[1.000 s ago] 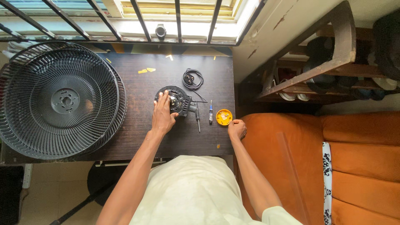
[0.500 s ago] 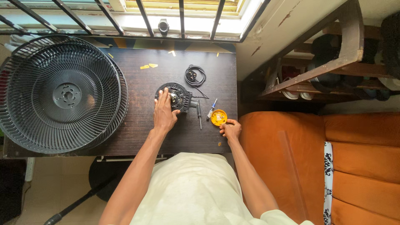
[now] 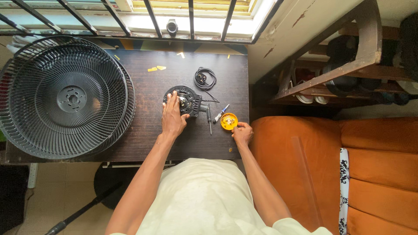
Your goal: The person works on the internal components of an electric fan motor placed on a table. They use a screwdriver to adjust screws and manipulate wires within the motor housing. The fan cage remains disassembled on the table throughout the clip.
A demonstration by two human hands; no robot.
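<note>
Nearest to me, the person in the pale shirt leans over the dark wooden table (image 3: 130, 143), both forearms stretched out across its near edge. The right hand (image 3: 242, 133) sits at the table's near right corner, fingers curled against the rim of a small round yellow plastic dish (image 3: 229, 121) with a few tiny pale bits in it, probably screws; whether it pinches the rim or only touches it I cannot tell. Just beside the dish lie a slim dark-handled screwdriver (image 3: 209, 118) and a shorter blue-handled one (image 3: 221, 112), both loose on the wood.

The left hand (image 3: 173, 118) lies flat and spread, palm down, pressing on the near left part of a round black fan motor housing (image 3: 185, 99) with bare metal parts showing at its middle. It rests about mid-table, a little right of centre. I'd judge it dense and heavy for its bulk, rigid, unlikely to slide under that palm. The exposed inner parts look the delicate bit, so the hard outer rim is the sensible place to hold it.

Beyond it, a coiled black power cord with plug (image 3: 204, 79) trails from the housing. To the left, two large black wire fan grilles (image 3: 65, 98) are stacked, light and springy by the look of them. Farthest off is the barred window (image 3: 191, 19).
</note>
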